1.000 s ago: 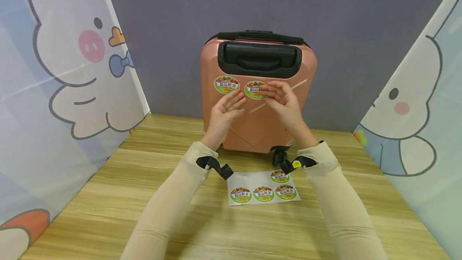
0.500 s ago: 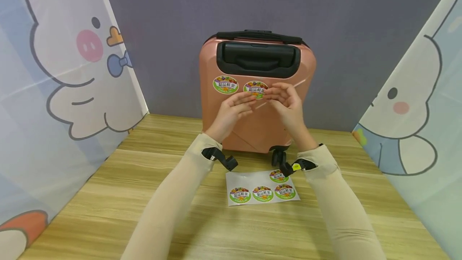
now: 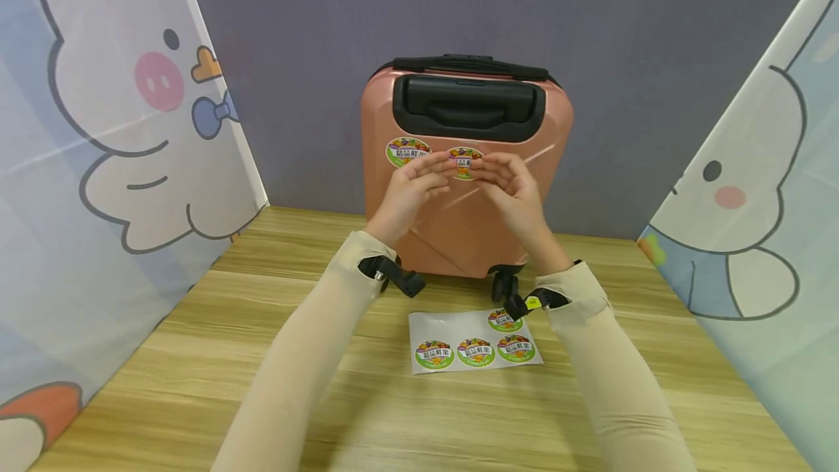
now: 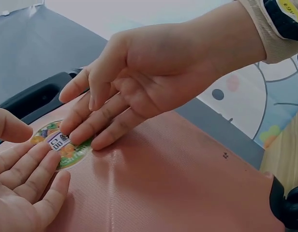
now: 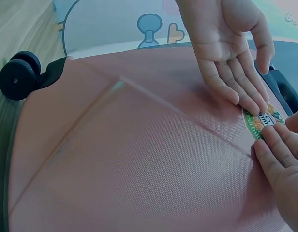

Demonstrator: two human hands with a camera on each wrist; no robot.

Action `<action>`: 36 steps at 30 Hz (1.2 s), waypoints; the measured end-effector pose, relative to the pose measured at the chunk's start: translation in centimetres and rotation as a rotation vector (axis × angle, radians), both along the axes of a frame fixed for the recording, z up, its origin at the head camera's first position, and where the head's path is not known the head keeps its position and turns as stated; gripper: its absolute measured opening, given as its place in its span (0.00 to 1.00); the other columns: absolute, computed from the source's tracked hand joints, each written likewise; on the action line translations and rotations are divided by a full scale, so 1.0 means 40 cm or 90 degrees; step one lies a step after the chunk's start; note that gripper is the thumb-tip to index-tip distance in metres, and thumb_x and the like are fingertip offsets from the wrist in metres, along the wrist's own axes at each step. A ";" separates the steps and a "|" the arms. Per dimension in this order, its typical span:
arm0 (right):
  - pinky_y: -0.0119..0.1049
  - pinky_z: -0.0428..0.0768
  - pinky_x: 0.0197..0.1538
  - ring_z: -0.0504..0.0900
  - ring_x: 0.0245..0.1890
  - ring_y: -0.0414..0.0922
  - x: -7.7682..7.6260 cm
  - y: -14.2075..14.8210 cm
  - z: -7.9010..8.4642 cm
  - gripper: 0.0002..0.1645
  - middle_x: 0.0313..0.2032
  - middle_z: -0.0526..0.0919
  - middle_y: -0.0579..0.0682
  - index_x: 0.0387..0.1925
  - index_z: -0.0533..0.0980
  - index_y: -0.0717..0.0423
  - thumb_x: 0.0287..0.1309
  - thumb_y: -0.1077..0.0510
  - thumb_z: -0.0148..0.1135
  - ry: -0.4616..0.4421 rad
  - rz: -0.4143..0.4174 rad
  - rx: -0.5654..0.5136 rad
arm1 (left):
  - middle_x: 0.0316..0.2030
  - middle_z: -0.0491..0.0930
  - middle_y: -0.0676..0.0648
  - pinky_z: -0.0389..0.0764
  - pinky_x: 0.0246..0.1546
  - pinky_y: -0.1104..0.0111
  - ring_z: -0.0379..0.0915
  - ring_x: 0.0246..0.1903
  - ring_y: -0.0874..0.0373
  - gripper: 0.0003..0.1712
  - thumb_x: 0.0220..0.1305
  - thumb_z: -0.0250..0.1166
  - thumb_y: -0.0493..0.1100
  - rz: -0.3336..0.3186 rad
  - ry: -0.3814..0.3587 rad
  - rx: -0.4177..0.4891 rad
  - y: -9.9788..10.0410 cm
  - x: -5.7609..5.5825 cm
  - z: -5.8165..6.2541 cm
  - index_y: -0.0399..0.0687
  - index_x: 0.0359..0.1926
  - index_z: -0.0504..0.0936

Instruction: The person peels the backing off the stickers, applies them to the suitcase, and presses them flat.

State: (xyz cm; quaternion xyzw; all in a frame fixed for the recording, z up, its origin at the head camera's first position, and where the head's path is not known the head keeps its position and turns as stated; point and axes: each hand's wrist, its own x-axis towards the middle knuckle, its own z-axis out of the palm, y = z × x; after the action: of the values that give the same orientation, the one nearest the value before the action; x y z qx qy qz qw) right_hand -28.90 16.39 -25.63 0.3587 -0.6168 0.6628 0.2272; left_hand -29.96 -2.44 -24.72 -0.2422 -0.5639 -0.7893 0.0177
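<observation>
We count two stickers [image 3: 403, 151] below suitcase [image 3: 468, 228] top edge, four on sheet [image 3: 438, 324]; left hand [image 3: 411, 191], right hand [image 3: 515, 188], fingers straight, touch right-hand sticker [image 3: 464, 159].

Since a second ago the left hand [image 3: 411, 194] has moved from just below the left sticker [image 3: 398, 152], by way of the right sticker's [image 3: 465, 157] lower edge, up to its left edge; it now hides the left sticker's lower right part; the right hand [image 3: 515, 189] shifted slightly right, then back left; the two hands' fingertips are closer together.
</observation>
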 end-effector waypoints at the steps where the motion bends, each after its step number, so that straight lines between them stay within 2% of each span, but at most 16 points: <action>1: 0.36 0.79 0.56 0.82 0.49 0.44 0.000 -0.001 0.002 0.17 0.49 0.83 0.57 0.50 0.71 0.70 0.61 0.81 0.50 0.002 -0.006 0.003 | 0.60 0.75 0.33 0.79 0.51 0.65 0.77 0.55 0.51 0.23 0.70 0.55 0.27 0.002 0.002 0.005 -0.004 0.000 0.001 0.30 0.65 0.71; 7: 0.37 0.77 0.58 0.80 0.52 0.46 0.005 0.007 0.009 0.17 0.50 0.82 0.53 0.51 0.71 0.68 0.62 0.80 0.51 0.024 -0.031 -0.011 | 0.62 0.74 0.32 0.79 0.50 0.65 0.75 0.57 0.50 0.24 0.70 0.53 0.27 0.008 0.021 0.023 -0.029 0.003 -0.003 0.29 0.66 0.70; 12: 0.36 0.78 0.57 0.81 0.52 0.46 0.009 0.022 0.003 0.20 0.49 0.83 0.49 0.50 0.73 0.63 0.62 0.81 0.50 0.012 -0.004 -0.064 | 0.63 0.72 0.31 0.78 0.53 0.63 0.73 0.60 0.48 0.24 0.72 0.51 0.27 0.010 0.020 0.016 -0.049 0.010 -0.014 0.30 0.67 0.68; 19: 0.37 0.79 0.56 0.82 0.50 0.46 0.016 0.030 -0.014 0.24 0.47 0.84 0.51 0.51 0.73 0.60 0.60 0.83 0.49 0.003 0.029 -0.100 | 0.63 0.72 0.33 0.76 0.57 0.61 0.73 0.61 0.49 0.25 0.71 0.53 0.28 0.013 0.002 -0.003 -0.051 0.015 -0.039 0.31 0.68 0.69; 22: 0.38 0.79 0.56 0.82 0.50 0.47 0.022 0.038 -0.030 0.24 0.47 0.83 0.52 0.53 0.71 0.61 0.60 0.83 0.50 0.005 0.025 -0.095 | 0.63 0.73 0.35 0.77 0.56 0.63 0.73 0.61 0.49 0.25 0.69 0.55 0.28 0.008 -0.002 -0.021 -0.044 0.023 -0.055 0.32 0.67 0.70; 26: 0.36 0.79 0.56 0.82 0.50 0.47 0.034 0.050 -0.055 0.24 0.47 0.83 0.52 0.56 0.68 0.65 0.60 0.82 0.50 -0.002 0.015 -0.074 | 0.63 0.73 0.34 0.77 0.56 0.62 0.72 0.61 0.47 0.25 0.69 0.55 0.27 -0.012 0.017 -0.041 -0.032 0.037 -0.081 0.30 0.66 0.70; 31: 0.37 0.79 0.55 0.82 0.50 0.45 0.051 0.066 -0.086 0.25 0.47 0.83 0.51 0.56 0.68 0.64 0.59 0.81 0.50 -0.017 0.022 -0.066 | 0.61 0.74 0.32 0.77 0.55 0.62 0.71 0.61 0.43 0.25 0.68 0.54 0.26 -0.029 0.044 -0.067 -0.018 0.047 -0.119 0.29 0.66 0.70; 36: 0.38 0.81 0.54 0.82 0.48 0.45 0.064 0.090 -0.123 0.26 0.46 0.84 0.50 0.55 0.70 0.63 0.57 0.82 0.49 -0.005 0.026 -0.070 | 0.61 0.74 0.32 0.77 0.56 0.62 0.72 0.61 0.44 0.25 0.68 0.55 0.27 -0.042 0.039 -0.103 -0.002 0.050 -0.160 0.29 0.66 0.70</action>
State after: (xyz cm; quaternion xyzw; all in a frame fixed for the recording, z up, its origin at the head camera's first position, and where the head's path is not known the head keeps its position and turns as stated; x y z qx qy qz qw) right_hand -26.33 19.98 -30.53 0.3556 -0.5728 0.7018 0.2301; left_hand -27.97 -2.54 -31.11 -0.2851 -0.6167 -0.7337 -0.0107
